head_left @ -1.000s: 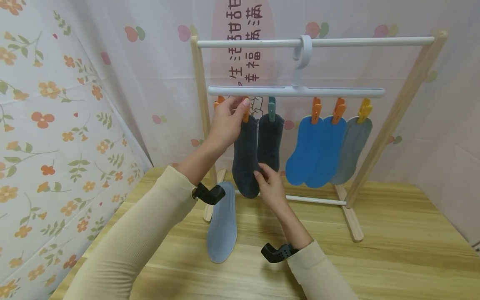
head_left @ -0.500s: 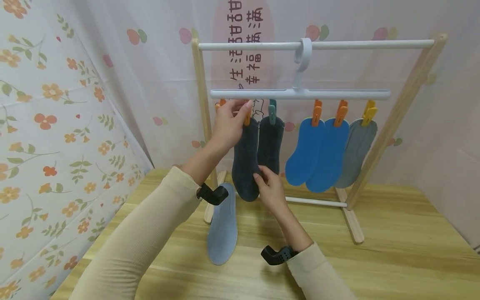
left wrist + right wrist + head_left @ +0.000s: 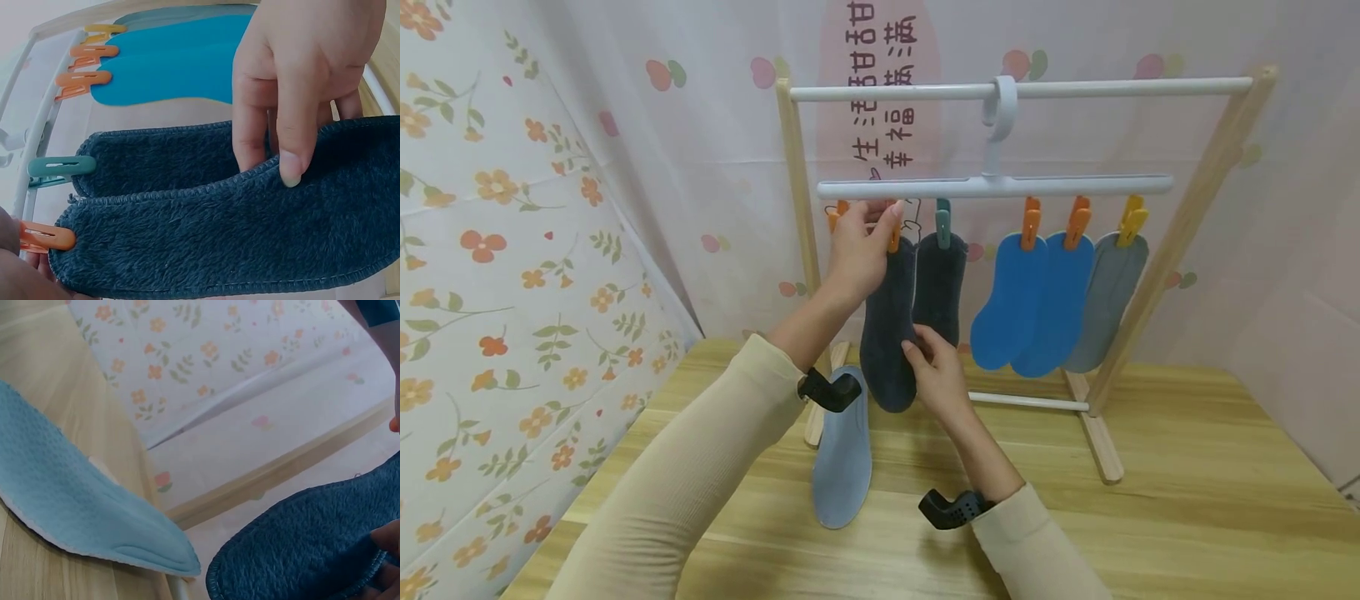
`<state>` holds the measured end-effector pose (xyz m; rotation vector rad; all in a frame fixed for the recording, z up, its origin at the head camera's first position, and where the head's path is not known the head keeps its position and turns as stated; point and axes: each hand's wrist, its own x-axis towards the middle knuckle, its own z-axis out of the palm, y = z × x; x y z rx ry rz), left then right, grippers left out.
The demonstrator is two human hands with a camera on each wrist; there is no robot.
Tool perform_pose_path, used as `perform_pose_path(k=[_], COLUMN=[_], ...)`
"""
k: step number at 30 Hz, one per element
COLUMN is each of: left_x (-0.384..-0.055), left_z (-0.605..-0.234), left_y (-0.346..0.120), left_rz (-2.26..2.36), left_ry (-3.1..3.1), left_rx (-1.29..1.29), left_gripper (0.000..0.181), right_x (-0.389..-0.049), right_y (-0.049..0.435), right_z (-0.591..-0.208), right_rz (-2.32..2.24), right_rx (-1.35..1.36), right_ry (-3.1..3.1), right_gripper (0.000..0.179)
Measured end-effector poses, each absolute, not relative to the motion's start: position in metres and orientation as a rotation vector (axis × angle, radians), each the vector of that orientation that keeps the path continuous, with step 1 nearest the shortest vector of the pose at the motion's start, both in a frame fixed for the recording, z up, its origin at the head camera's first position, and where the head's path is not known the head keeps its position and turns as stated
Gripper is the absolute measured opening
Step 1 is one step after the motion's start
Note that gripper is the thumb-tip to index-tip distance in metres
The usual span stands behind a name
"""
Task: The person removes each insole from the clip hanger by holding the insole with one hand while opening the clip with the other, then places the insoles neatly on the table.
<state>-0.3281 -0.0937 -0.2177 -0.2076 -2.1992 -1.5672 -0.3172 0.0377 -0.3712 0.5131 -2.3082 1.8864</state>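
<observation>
In the head view my left hand point(image 3: 859, 254) pinches an orange clothespin point(image 3: 893, 237) at the top of a dark, fuzzy insole point(image 3: 887, 325). Thumb and index finger of my right hand point(image 3: 943, 379) grip that insole's right edge, low down. The left wrist view shows the clothespin point(image 3: 53, 236) biting the insole's end and the right thumb lying on its pile. Just behind, a second dark insole point(image 3: 940, 283) hangs from a green clothespin point(image 3: 943, 223). The hanger point(image 3: 925, 187) runs above my left hand, whose other fingers are partly hidden.
Two blue insoles point(image 3: 1015, 304) and a grey one point(image 3: 1108, 300) hang at the right from orange and yellow clothespins. A loose light grey insole point(image 3: 842, 467) lies on the wooden table point(image 3: 1195, 500). The rack's wooden post point(image 3: 801, 183) stands left; a floral curtain point(image 3: 497, 275) hangs beside it.
The gripped insole's lower end has come slightly down and left, with my right hand still on its edge. My left hand stays at the clothespin. The head view has shifted slightly.
</observation>
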Motion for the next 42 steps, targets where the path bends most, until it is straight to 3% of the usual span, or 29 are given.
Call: perform_pose_path(k=[19,42], left_x=[-0.332,-0.334], left_z=[-0.232,-0.222], left_y=[-0.090,-0.090], left_rz=[-1.587,-1.527], left_ry=[-2.033,-2.068], left_rx=[-0.223,-0.182], left_gripper=[0.037,0.038], right_x=[-0.306,-0.300], right_y=[0.033,0.039], right_z=[-0.368,-0.365], right_rz=[2.031,2.046], right_rx=[0.510,0.521], right_ry=[-2.232,-2.230], right_gripper=[0.037,0.033])
